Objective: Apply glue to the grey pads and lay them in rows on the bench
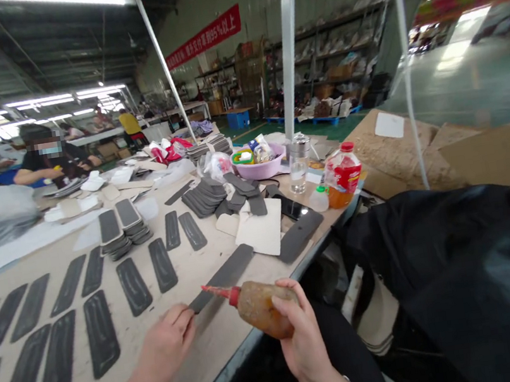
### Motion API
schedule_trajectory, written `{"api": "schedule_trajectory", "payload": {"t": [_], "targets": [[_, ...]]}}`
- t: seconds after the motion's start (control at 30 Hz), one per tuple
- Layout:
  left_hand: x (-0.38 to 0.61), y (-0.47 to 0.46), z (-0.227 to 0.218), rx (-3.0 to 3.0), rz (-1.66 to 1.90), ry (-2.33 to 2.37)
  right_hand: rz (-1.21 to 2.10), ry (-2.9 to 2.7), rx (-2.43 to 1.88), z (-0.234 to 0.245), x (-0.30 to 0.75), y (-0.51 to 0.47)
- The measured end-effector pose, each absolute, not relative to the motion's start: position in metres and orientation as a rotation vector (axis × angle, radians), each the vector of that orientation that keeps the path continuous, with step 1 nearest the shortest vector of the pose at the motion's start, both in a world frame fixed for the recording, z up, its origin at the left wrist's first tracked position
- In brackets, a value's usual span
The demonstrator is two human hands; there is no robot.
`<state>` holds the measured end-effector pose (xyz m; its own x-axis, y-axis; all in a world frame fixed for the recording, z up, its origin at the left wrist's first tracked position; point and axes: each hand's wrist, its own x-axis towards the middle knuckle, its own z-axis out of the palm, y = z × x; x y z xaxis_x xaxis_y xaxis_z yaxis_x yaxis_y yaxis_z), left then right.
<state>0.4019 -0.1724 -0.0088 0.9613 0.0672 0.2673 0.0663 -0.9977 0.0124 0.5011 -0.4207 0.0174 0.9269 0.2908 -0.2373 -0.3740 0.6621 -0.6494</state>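
My right hand is wrapped round a brownish squeeze glue bottle, tilted so its red nozzle points left. That nozzle tip is over or just beside a long dark grey strip; I cannot tell whether they touch. The near end of the strip is pinched in the closed fingers of my left hand. Left of it, several dark grey pieces lie in rows, with shiny wet-looking outlines on them. A loose pile of plain grey pieces sits farther back.
Stacked light-edged pieces stand behind the rows. A white sheet, a phone, a purple basin, a glass and a red-capped bottle lie towards the right edge. A masked co-worker sits across the table.
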Motion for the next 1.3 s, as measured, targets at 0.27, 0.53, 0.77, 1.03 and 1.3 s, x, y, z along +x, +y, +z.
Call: {"api": "schedule_trajectory", "payload": {"t": [0.27, 0.53, 0.77, 1.03, 1.3], "targets": [[0.241, -0.179, -0.015, 3.169, 0.666, 0.202, 0.418, -0.197, -1.131, -0.004, 0.463, -0.397], [0.23, -0.186, -0.032, 2.984, 0.748, 0.317, 0.267, -0.804, -1.4, -0.021, 0.411, -0.365], [0.229, -0.189, -0.031, 2.931, 0.705, 0.328, 0.175, -1.074, -1.463, -0.024, 0.402, -0.355], [0.229, -0.187, -0.033, 2.959, 0.755, 0.272, 0.047, -1.031, -1.614, -0.026, 0.419, -0.36], [0.23, -0.177, -0.035, 2.967, 0.82, 0.204, -0.222, -0.85, -1.785, -0.027, 0.464, -0.372]]}}
